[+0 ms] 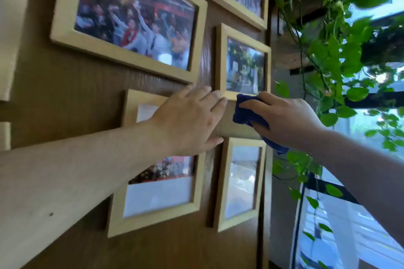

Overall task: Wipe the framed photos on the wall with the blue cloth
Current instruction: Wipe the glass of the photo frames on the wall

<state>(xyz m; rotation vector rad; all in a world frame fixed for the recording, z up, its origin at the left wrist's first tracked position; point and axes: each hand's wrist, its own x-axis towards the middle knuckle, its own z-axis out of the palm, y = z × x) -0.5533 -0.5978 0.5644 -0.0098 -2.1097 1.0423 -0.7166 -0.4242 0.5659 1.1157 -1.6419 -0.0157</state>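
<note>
The blue cloth (249,113), bunched, is gripped by the right hand (284,118) just below the small middle frame (243,62) on the wood wall (76,98), while the left hand (188,118) is laid flat, fingers spread, on the lower-left frame (157,181).

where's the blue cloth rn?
Head view, right of centre: the blue cloth is bunched in the right hand, against the wall between the middle small frame above and the lower small frame below.
</note>
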